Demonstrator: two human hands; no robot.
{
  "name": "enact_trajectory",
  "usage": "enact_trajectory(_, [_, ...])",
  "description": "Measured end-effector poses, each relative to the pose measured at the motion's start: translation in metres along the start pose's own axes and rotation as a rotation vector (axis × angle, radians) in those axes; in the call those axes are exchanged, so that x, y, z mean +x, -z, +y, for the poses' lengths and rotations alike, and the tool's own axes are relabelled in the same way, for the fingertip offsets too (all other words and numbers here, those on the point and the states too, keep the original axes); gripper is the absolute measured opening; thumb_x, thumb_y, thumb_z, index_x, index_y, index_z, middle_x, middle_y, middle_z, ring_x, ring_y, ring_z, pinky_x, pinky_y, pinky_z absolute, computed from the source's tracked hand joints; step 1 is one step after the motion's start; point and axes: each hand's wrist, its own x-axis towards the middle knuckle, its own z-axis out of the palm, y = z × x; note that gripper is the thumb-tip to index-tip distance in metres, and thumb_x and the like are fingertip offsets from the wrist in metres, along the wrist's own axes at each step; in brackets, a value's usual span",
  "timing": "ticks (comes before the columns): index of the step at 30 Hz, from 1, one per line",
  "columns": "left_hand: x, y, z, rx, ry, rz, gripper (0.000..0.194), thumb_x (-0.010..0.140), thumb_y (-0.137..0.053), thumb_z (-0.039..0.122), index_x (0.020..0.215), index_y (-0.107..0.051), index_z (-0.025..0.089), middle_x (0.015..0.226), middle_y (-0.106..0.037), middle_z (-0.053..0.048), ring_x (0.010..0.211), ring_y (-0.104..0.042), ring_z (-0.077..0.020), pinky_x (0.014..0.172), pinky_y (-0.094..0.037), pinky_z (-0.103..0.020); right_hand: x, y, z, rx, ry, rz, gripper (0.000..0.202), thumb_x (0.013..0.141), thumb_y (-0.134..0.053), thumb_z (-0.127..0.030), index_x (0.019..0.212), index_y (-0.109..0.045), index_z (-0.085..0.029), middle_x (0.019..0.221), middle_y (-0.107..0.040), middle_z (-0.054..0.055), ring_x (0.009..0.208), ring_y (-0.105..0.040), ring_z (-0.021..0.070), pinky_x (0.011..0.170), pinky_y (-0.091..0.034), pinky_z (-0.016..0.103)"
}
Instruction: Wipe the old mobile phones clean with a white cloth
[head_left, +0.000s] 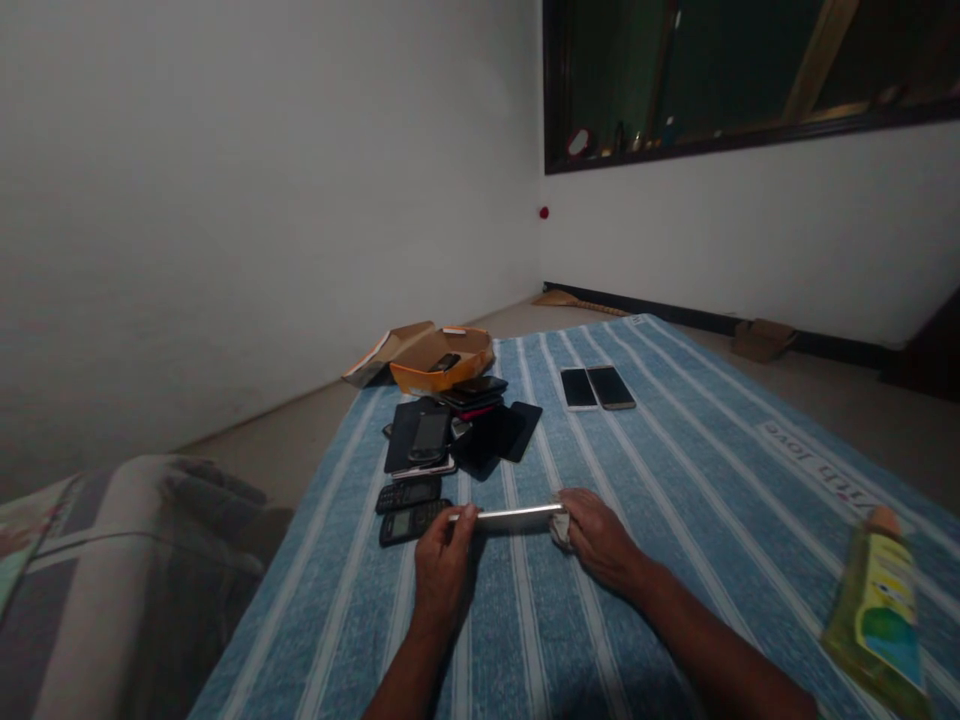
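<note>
Because the slim, silver-edged flat device [517, 519], likely a phone, is turned edge-on in the head view, its narrow side faces upward to the wearer, and its screen is not to be seen. It is on the near side of the open orange cardboard box [424, 381], which I take as landmark. The left hand [441, 570] pinches one end between thumb and fingers, and the right hand [600, 535] grasps the other end, together with a crumpled whitish cloth [559, 530]. Such a grip at both ends probably makes it steady, and the cloth can press on the edge.

Just in front of the box lies a loose heap of dark flat phones [487, 440], partly overlapping, maybe only to save space. Nearer than this heap, two black keypad phones [407, 508] lie close together, beside the left hand. To the right of the box, well apart from the heap, two pale-framed phones [598, 388] lie side by side, screens up, as if for a separate group. Far to the right of the box and much nearer, a yellow-green transparent bottle [877, 615] is on the blue striped bedspread [697, 480], out of the hands' way.
</note>
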Motion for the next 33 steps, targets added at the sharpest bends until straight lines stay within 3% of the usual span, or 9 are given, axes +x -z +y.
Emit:
enact_trajectory(6, [-0.003,-0.005,-0.006,0.105,-0.068,-0.004,0.045,0.082,-0.054,0.06,0.075,-0.068,0.019,0.069,-0.066,-0.002,0.07,-0.06,-0.0208,0.067,-0.045,-0.03,0.004,0.001,-0.009,0.162,-0.145,0.086,0.015,0.095,-0.045,-0.024,0.092,-0.059,-0.02,0.081,-0.062,0.003,0.074,-0.059,0.0166,0.069,-0.046,0.028])
enact_trajectory(11, [-0.006,-0.007,-0.003,0.133,-0.044,-0.006,0.047,0.081,-0.052,0.063,0.077,-0.069,0.019,0.069,-0.067,-0.002,0.068,-0.061,-0.0215,0.064,-0.046,-0.03,0.009,-0.005,-0.021,-0.047,0.011,0.223,0.018,0.098,-0.042,-0.022,0.091,-0.058,-0.019,0.084,-0.062,0.005,0.08,-0.058,0.0188,0.074,-0.045,0.031])
enact_trajectory(16, [-0.008,-0.007,-0.004,0.139,-0.04,0.0,0.051,0.082,-0.051,0.066,0.079,-0.069,0.018,0.071,-0.068,-0.003,0.072,-0.063,-0.0232,0.067,-0.046,-0.032,0.016,-0.006,-0.02,-0.171,0.111,0.262,0.025,0.101,-0.037,-0.019,0.083,-0.054,-0.019,0.074,-0.056,0.003,0.068,-0.053,0.0166,0.064,-0.043,0.028])
enact_trajectory(20, [-0.009,-0.009,-0.003,0.138,-0.045,-0.009,0.054,0.08,-0.051,0.069,0.077,-0.069,0.018,0.067,-0.067,-0.003,0.068,-0.063,-0.0231,0.066,-0.046,-0.032,0.024,0.004,-0.023,-0.191,0.141,0.376,0.022,0.1,-0.038,-0.017,0.086,-0.055,-0.019,0.073,-0.055,0.002,0.066,-0.053,0.0151,0.061,-0.042,0.026])
enact_trajectory(24, [-0.011,-0.01,0.003,0.129,-0.034,-0.015,0.055,0.077,-0.051,0.072,0.072,-0.067,0.019,0.065,-0.066,-0.002,0.066,-0.062,-0.0229,0.064,-0.047,-0.032,0.034,-0.002,-0.045,-0.199,0.245,0.444,0.019,0.099,-0.037,-0.014,0.094,-0.055,-0.019,0.079,-0.059,0.004,0.074,-0.057,0.0178,0.067,-0.045,0.028])
enact_trajectory(28, [-0.014,-0.012,0.002,0.072,-0.054,-0.026,0.056,0.079,-0.046,0.072,0.069,-0.064,0.02,0.065,-0.066,-0.002,0.065,-0.062,-0.022,0.067,-0.049,-0.032,0.037,-0.031,-0.069,-0.27,0.32,0.336,0.025,0.099,-0.032,-0.014,0.089,-0.054,-0.02,0.076,-0.059,0.003,0.069,-0.054,0.0189,0.077,-0.046,0.036])
enact_trajectory(33, [-0.015,-0.012,-0.005,0.024,-0.07,-0.06,0.052,0.083,-0.045,0.067,0.07,-0.062,0.02,0.067,-0.065,-0.002,0.066,-0.06,-0.0213,0.067,-0.049,-0.031,0.033,-0.047,-0.063,-0.4,0.245,0.278,0.029,0.098,-0.03,-0.013,0.081,-0.051,-0.022,0.07,-0.055,0.0,0.069,-0.052,0.0188,0.104,-0.03,0.051])
